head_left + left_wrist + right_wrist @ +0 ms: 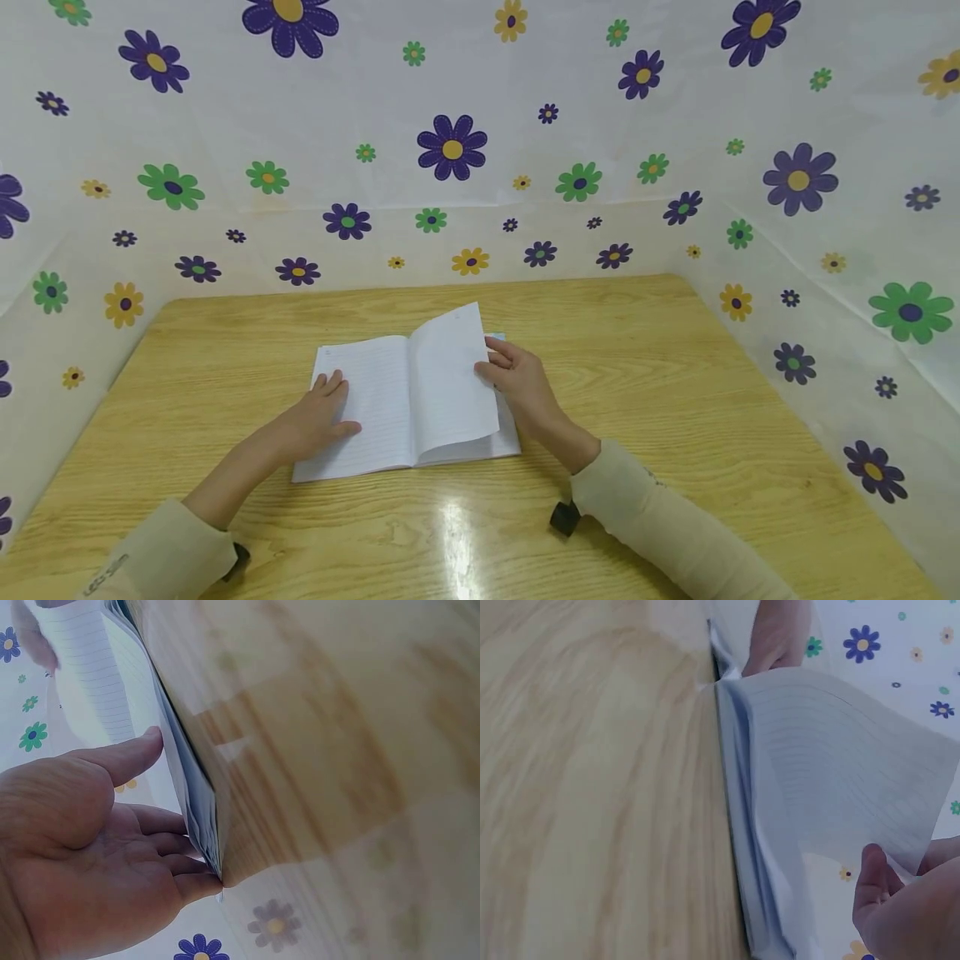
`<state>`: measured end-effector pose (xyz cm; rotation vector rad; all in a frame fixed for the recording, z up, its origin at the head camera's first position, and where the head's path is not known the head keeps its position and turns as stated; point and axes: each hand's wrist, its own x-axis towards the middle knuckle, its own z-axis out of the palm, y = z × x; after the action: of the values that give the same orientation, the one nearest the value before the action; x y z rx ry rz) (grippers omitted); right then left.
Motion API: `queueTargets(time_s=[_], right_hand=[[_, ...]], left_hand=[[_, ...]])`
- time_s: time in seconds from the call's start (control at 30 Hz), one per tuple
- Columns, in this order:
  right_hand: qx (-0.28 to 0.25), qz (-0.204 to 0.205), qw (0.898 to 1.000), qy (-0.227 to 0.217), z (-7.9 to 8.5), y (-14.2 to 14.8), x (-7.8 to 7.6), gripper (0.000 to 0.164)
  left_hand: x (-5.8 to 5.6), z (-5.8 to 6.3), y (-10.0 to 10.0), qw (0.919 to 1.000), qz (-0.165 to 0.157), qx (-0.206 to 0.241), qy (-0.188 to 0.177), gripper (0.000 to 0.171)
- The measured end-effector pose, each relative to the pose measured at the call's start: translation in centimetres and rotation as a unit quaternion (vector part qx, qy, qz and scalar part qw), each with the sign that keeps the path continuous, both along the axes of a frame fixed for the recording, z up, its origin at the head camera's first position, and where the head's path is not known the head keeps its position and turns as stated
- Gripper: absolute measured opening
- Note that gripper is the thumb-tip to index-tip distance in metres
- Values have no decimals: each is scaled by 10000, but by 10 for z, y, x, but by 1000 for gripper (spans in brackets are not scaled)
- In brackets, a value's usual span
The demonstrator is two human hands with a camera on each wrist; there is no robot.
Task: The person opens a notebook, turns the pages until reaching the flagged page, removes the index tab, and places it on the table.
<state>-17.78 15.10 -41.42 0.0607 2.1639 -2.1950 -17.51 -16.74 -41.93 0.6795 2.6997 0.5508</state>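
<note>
A lined notebook [378, 408] lies open on the table, its ruled pages pale white. My left hand [311, 421] rests on the left page near its outer edge, fingers and thumb spread; the left wrist view has its fingers [161, 821] extended against the notebook's side. On the other half, one page [450, 379] is raised and bows up from the spine. My right hand [521, 387] pinches this page's outer edge between thumb and fingers. In the right wrist view the raised page [840, 757] curves away from the pages beneath.
The wooden table [637, 358] stretches around the notebook on all sides. A white sheet with printed flowers [450, 200] stands along the back and both sides. Dark straps or devices [565, 518] show at both sleeve cuffs.
</note>
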Motion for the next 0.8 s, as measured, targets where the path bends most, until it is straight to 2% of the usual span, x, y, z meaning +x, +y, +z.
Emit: queueTargets(time_s=[0.1, 0.2, 0.43, 0.8], right_hand=[[-534, 155, 9977, -380, 4, -2, 1, 46], [-825, 236, 9947, -558, 7, -5, 2, 38], [-995, 429, 9923, -594, 18, -11, 4, 30], [-1228, 753, 9880, -554, 20, -29, -2, 34]], left_hand=[[0, 0, 0, 10000, 23, 6, -14, 77], [0, 0, 0, 10000, 34, 16, -15, 77], [-1, -1, 0, 10000, 9, -29, 10, 77], [-1, -1, 0, 10000, 32, -31, -13, 77]])
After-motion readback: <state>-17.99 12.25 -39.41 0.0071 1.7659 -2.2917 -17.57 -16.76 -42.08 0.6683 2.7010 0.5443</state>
